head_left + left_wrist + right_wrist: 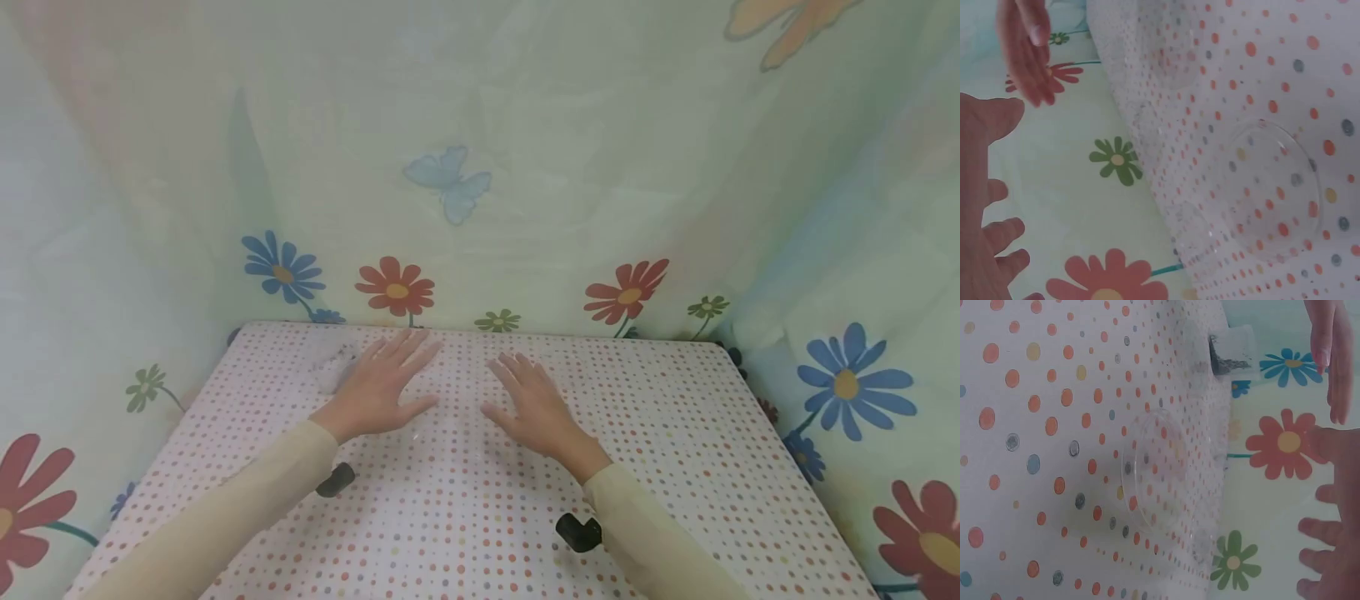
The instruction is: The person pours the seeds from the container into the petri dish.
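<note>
Above the polka-dot tabletop, my left hand (382, 387) is held palm down with its fingers spread. My right hand (536, 408) hovers to its right in the same way, fingers loosely straight, and neither hand holds anything. Beneath them lies a clear round dish (1159, 472), seen in the right wrist view and hard to make out from above. In the left wrist view a clear round dish (1269, 187) shows by its thin rim. Behind my left hand a clear cup (1244, 350) has dark, crumbly material in it; my hand partly covers it in the head view.
More faint clear pieces, such as a round one (1169, 47), lie near the table's far edge. Flower-printed curtains (525, 208) hang behind and on both sides. Black angled pieces (577, 532) show beside both forearms.
</note>
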`<state>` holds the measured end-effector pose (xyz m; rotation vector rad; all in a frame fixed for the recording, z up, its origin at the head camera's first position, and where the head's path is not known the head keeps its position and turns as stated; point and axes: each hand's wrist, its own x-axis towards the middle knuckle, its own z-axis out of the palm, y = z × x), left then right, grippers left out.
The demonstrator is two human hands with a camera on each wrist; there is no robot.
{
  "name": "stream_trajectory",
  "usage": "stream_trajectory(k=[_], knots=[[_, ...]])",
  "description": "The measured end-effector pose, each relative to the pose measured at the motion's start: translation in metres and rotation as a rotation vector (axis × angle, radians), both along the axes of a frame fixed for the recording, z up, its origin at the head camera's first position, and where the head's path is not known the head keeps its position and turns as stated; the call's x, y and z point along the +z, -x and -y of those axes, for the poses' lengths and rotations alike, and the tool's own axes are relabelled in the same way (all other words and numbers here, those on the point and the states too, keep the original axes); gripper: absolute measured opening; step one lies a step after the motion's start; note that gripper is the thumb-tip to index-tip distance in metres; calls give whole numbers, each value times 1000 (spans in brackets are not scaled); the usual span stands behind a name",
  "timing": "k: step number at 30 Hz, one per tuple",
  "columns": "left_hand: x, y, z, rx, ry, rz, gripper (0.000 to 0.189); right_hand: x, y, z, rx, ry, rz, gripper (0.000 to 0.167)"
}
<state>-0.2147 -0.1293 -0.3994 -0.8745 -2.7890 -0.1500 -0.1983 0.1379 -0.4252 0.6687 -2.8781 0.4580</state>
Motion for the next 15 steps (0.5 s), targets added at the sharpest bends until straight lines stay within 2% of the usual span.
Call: stream_trajectory(k=[6,15], knots=[[-3,2,7,26,9,-2,77,0,4,7,37,22,-39,64],[-1,0,15,41,-15,10,75,-3,5,14,21,23,-7,65]])
